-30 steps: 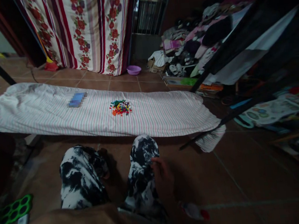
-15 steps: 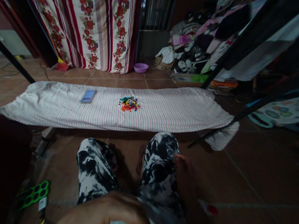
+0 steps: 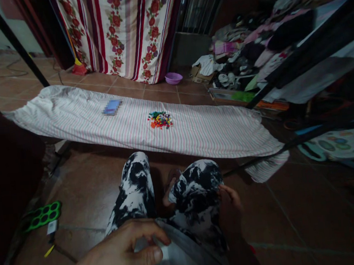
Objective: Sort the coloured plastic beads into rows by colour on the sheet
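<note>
My left hand (image 3: 135, 248) hovers over my lap in front of a grey shirt (image 3: 177, 254), thumb and fingers loosely bent and apart, with nothing seen in it. Beside my right knee, my right hand (image 3: 230, 205) rests against the black and white trousers (image 3: 198, 189); its fingers are dim but look slack, and no object shows in them. Ahead of my knees, a striped cloth (image 3: 208, 129) covers a long low surface. A pile of small multicoloured pieces (image 3: 160, 120) lies on it, with a blurred blue rectangular item (image 3: 112, 107) to the left.
A green item with round holes (image 3: 45, 216) is on the tiled floor at left. Dark poles (image 3: 16, 44) slant at both sides. Behind the cloth are a floral curtain (image 3: 116, 33), a purple basin (image 3: 174, 78), a broom (image 3: 78, 67) and heaped clothes (image 3: 250, 49).
My left hand has drawn lower and its thumb now shows apart from the fingers. My left knee has shifted right, closer to the other. The view has turned slightly; the pile looks unchanged.
</note>
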The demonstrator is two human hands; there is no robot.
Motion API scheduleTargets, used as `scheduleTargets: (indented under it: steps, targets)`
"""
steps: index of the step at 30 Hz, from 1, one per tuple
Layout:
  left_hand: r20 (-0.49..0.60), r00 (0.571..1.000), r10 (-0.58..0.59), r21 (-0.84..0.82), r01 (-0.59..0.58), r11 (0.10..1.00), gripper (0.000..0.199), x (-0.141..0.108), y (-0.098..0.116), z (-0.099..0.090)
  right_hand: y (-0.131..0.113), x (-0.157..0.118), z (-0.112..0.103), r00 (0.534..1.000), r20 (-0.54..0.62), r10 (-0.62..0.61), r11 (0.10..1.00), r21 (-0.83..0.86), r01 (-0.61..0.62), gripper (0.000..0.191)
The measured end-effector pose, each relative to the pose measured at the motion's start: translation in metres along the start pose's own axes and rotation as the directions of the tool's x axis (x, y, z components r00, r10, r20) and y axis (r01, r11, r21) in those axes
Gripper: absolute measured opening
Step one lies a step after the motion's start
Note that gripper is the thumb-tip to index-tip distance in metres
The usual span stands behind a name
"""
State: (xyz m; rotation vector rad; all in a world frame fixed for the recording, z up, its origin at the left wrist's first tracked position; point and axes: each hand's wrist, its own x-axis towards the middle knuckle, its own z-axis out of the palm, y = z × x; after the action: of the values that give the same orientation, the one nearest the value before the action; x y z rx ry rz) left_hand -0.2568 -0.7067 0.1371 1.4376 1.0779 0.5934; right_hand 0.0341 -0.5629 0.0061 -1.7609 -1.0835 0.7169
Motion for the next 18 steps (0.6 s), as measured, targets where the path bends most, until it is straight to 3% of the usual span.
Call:
scheduleTargets:
  steps: [7, 18]
  targets:
    - [-0.027, 1.000, -0.015, -0.021, 0.014, 1.000, 0.038, 0.012, -0.002, -0.001, -0.012, -0.006, -0.007, 0.997, -0.028, -0.065, 0.998, -0.019, 0.065, 0.047]
    - [-0.066, 0.989, -0.131, -0.050, 0.128, 0.991, 0.044, 0.017, -0.004, 0.007, -0.007, 0.000, -0.010, 0.998, -0.055, 0.000, 0.999, -0.050, -0.003, 0.049]
